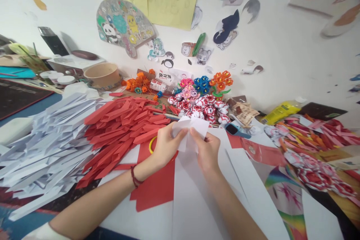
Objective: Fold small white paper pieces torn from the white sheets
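White paper (201, 126): I saw it raised between the two hands, spread side by side, each half taller than wide; one folded piece or two, I couldn't tell.
Left grip: the left hand (165, 142) pinched its left half, thumb pressed to fingers.
Right grip: the right hand (208, 152) pinched its right half likewise, equally near.
Beneath: white sheets (197, 202) and a red sheet (157, 191).
Red strips (123, 127): heaped close by the left hand, crowding that side.
Beyond: red-and-white flowers (209, 111) hemmed the far side.
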